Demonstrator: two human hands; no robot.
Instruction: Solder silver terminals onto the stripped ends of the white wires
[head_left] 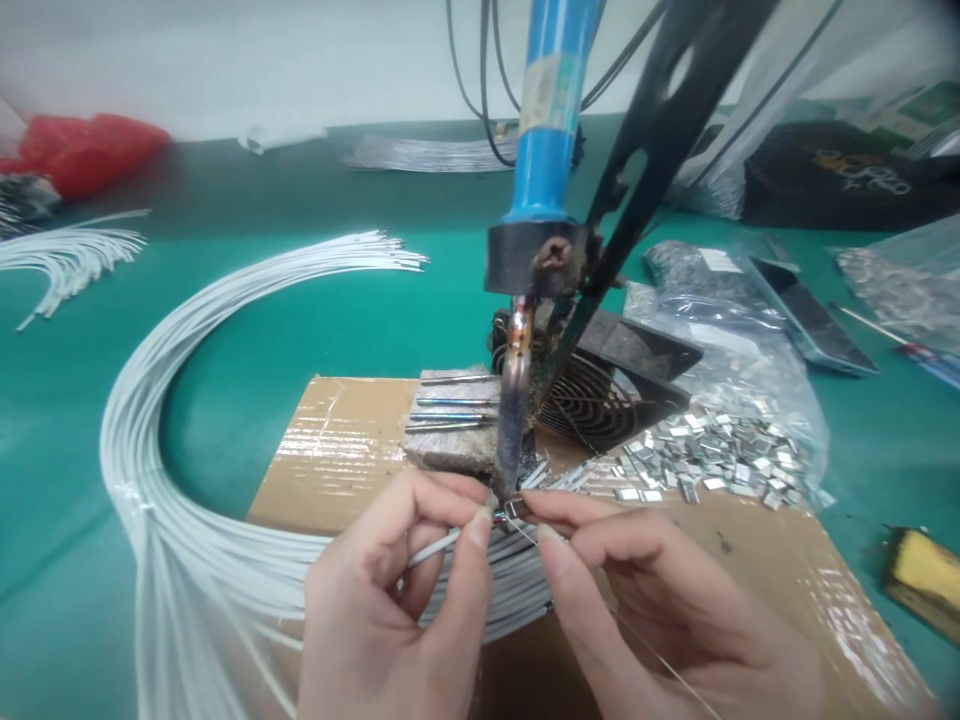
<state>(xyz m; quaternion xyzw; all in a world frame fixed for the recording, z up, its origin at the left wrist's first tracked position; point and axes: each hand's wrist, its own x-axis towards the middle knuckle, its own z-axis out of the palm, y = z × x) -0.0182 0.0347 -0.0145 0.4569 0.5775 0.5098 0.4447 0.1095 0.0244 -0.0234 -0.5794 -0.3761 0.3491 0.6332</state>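
Observation:
My left hand (405,590) is closed in a pinch on a white cable (433,548), close to its stripped end with small coloured cores. My right hand (660,600) is closed too, with a thin solder wire (660,660) running through its fingers to the joint. At its fingertips a small metal connector (514,508) meets the cable end; the fingers partly hide it. Just above, the tip of a blue-handled soldering iron (510,430) points down and seems to touch the connector. A black stand (652,140) holds the iron.
A coil of white cables (135,430) lies at left and passes beneath my hands. Loose metal connector shells (712,455) are heaped at right on cardboard (322,440). Behind the iron stand a small black fan (600,390) and a block with metal rods (450,440). A yellow sponge (926,570) lies far right.

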